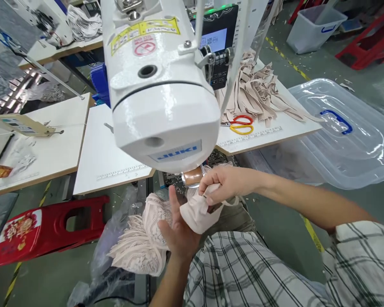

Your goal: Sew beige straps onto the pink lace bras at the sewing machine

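Observation:
My right hand (225,183) is closed on a beige bra piece (196,213), pinching its upper edge. The fabric hangs down from the fingers, with a thin strap trailing to the right. Just beside and partly behind it, my left hand (181,236) is held palm up with its fingers spread, gripping nothing. A bundle of beige lace bra cups (147,247) lies to the left of that hand. Above both hands is the white sewing machine head (166,115). A shiny copper-coloured cylinder (193,177) shows beneath it, close to my right fingertips.
Scissors (241,128) with red and yellow handles lie on the right tabletop (262,138), near a pile of beige fabric strips (249,91). A clear plastic lid (355,140) is at right. A red stool (54,226) stands at left. Behind the machine is a control screen (216,40).

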`<control>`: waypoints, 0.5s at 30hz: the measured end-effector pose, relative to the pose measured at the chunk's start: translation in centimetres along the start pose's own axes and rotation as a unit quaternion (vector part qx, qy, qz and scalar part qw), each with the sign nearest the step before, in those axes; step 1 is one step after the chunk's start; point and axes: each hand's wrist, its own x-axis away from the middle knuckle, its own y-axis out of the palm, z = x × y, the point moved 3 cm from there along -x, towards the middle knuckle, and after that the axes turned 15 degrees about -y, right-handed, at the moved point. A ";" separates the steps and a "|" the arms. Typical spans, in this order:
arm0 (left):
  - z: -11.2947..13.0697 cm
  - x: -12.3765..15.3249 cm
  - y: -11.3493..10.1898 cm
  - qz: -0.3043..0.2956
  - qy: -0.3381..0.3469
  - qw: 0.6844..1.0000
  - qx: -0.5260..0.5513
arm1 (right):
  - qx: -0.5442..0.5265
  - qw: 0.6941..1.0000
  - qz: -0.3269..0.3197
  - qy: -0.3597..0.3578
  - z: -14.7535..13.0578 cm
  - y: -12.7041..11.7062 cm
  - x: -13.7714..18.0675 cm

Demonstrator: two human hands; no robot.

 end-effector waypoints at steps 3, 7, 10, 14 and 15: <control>2.7 0.1 -1.0 0.026 0.213 0.957 -0.194 | 0.243 0.969 -0.021 -0.043 -1.6 -1.1 -1.5; 4.7 -1.4 -2.7 0.018 0.364 0.790 -0.493 | 0.422 0.904 0.015 -0.065 -2.6 -1.9 -2.7; 4.9 -3.4 -3.7 0.001 0.361 0.707 -0.608 | 0.436 0.897 0.015 -0.067 -2.6 -1.8 -2.8; 5.1 -5.1 -4.1 -0.021 0.363 0.677 -0.640 | 0.448 0.892 0.008 -0.063 -2.8 -1.6 -2.9; 5.3 -5.3 -4.1 -0.020 0.375 0.672 -0.639 | 0.452 0.890 0.006 -0.059 -2.8 -1.6 -2.9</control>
